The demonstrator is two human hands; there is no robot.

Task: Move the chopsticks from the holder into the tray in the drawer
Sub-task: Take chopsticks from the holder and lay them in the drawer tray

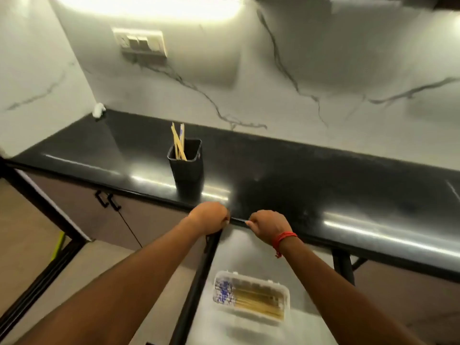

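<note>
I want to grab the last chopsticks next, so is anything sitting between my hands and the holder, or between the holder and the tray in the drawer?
Nothing visible blocks either path. The holder stands alone on the black counter, just beyond the left hand and right hand. The tray lies uncovered in the open drawer.

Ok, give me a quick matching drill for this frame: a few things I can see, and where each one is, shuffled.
Things:
1. holder
2. tray
3. switch plate
4. red thread

Places:
A. on the marble wall
B. in the open drawer
C. around the right wrist
D. on the black countertop

Pairs: 1-D, 2-B, 3-A, 4-C. The holder has a few chopsticks standing in it; the tray already holds many.
</note>
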